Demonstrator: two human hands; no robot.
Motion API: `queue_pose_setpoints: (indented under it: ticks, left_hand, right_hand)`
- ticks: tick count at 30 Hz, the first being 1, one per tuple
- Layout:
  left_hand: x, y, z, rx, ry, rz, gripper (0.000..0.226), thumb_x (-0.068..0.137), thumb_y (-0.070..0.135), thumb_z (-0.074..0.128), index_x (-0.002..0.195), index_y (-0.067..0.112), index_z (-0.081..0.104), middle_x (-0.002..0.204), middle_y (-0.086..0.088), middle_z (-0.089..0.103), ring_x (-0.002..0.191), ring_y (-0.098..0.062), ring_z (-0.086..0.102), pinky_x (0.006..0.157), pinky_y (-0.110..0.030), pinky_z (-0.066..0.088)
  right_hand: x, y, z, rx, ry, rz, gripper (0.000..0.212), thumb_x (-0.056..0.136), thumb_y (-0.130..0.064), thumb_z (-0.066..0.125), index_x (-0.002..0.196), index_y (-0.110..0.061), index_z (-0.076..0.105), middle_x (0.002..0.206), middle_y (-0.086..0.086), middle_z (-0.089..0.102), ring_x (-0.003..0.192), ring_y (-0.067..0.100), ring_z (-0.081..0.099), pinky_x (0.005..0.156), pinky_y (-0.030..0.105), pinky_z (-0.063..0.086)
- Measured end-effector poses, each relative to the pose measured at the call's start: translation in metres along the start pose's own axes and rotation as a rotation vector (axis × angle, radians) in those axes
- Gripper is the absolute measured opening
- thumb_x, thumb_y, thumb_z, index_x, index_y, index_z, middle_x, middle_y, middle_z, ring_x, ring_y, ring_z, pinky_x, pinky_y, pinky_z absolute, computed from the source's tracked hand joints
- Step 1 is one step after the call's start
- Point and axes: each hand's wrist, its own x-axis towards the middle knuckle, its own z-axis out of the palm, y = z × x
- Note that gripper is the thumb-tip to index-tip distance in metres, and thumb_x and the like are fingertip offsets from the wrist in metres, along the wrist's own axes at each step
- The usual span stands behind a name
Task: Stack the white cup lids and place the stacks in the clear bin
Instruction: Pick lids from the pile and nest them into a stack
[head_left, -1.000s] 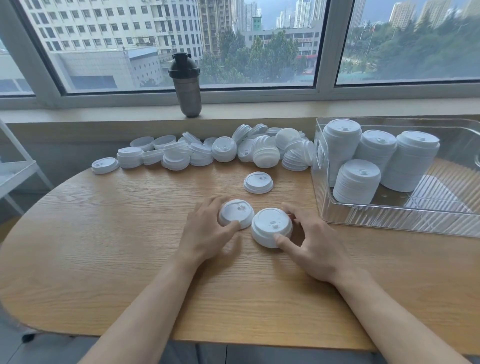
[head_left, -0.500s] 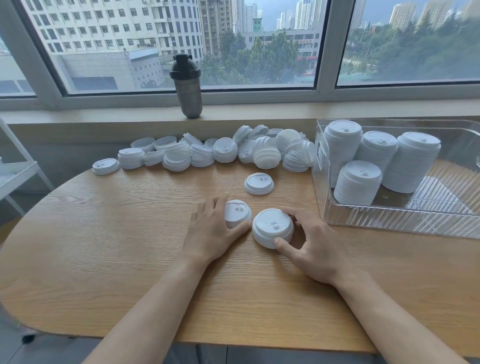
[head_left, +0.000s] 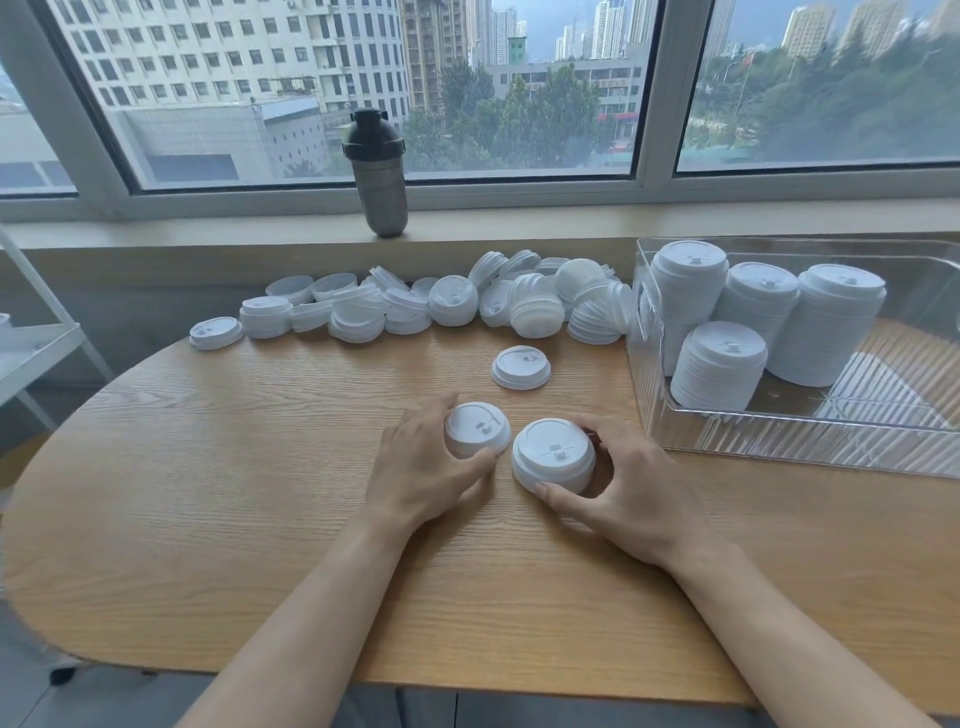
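Note:
My left hand (head_left: 421, 470) grips a short stack of white lids (head_left: 477, 429), lifted and tilted off the wooden table (head_left: 208, 493). Beside it, my right hand (head_left: 631, 491) curls round a second short lid stack (head_left: 553, 453) standing on the table, thumb at its front, fingers behind. A single lid (head_left: 521, 367) lies just beyond them. A long pile of loose lids (head_left: 415, 306) runs along the table's far edge. The clear bin (head_left: 644, 364) at the right holds several tall lid stacks (head_left: 719, 364).
A dark shaker bottle (head_left: 379, 176) stands on the windowsill behind the pile. A white shelf (head_left: 31, 348) juts in at the left. The table's front edge is rounded.
My left hand has tipped and raised its lids slightly off the table. My right hand keeps its grip on the other stack in the same spot.

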Motion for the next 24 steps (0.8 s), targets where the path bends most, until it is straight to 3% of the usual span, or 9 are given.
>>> queue_pose_setpoints:
  ticks: [5, 10, 14, 18, 21, 24]
  left_hand:
    - [0.001, -0.002, 0.001, -0.023, 0.031, -0.003, 0.091, 0.071, 0.065, 0.081, 0.148, 0.029, 0.047, 0.138, 0.008, 0.059, 0.131, -0.015, 0.049, 0.111, -0.043, 0.04]
    - [-0.002, -0.001, -0.007, -0.378, 0.05, -0.047, 0.085, 0.064, 0.06, 0.083, 0.139, 0.03, 0.057, 0.125, 0.015, 0.065, 0.103, -0.001, 0.065, 0.096, -0.036, 0.056]
    - [-0.011, 0.015, -0.007, -0.505, 0.053, 0.069, 0.065, 0.067, 0.051, 0.085, 0.124, 0.032, 0.06, 0.116, 0.019, 0.069, 0.112, 0.001, 0.064, 0.096, -0.024, 0.053]
    - [-0.015, 0.027, 0.0, -0.491, -0.029, 0.154, 0.066, 0.073, 0.037, 0.089, 0.131, 0.022, 0.06, 0.121, 0.018, 0.069, 0.118, -0.001, 0.063, 0.103, -0.03, 0.051]
    - [-0.016, 0.029, 0.004, -0.457, -0.063, 0.188, 0.071, 0.074, 0.035, 0.091, 0.135, 0.019, 0.058, 0.125, 0.015, 0.068, 0.121, 0.0, 0.061, 0.107, -0.033, 0.049]
    - [-0.016, 0.03, 0.006, -0.418, -0.076, 0.213, 0.071, 0.076, 0.035, 0.091, 0.136, 0.019, 0.058, 0.127, 0.018, 0.067, 0.122, 0.003, 0.06, 0.107, -0.033, 0.048]
  right_hand:
    - [0.0, 0.002, 0.0, -0.059, -0.001, -0.002, 0.093, 0.064, -0.08, 0.062, 0.141, -0.028, 0.052, 0.136, -0.016, 0.058, 0.127, 0.005, 0.05, 0.108, 0.029, 0.039]
    - [0.001, 0.003, 0.001, -0.066, -0.042, -0.014, 0.087, 0.065, -0.069, 0.062, 0.142, -0.031, 0.049, 0.135, -0.017, 0.057, 0.127, 0.008, 0.048, 0.11, 0.032, 0.038]
    - [0.001, 0.003, 0.001, -0.043, -0.045, -0.016, 0.086, 0.065, -0.076, 0.066, 0.139, -0.034, 0.051, 0.124, -0.022, 0.058, 0.116, 0.005, 0.05, 0.103, 0.032, 0.044]
    - [0.002, 0.003, 0.002, -0.039, -0.027, -0.035, 0.086, 0.064, -0.08, 0.069, 0.137, -0.037, 0.051, 0.118, -0.024, 0.06, 0.109, 0.004, 0.053, 0.097, 0.033, 0.047]
    - [0.002, 0.003, 0.002, -0.024, -0.025, -0.021, 0.094, 0.067, -0.081, 0.064, 0.144, -0.03, 0.047, 0.129, -0.02, 0.058, 0.116, 0.003, 0.054, 0.1, 0.029, 0.045]
    - [0.001, 0.003, -0.001, 0.029, -0.058, -0.01, 0.091, 0.075, -0.07, 0.053, 0.152, -0.024, 0.039, 0.14, -0.015, 0.051, 0.126, 0.003, 0.049, 0.104, 0.027, 0.041]
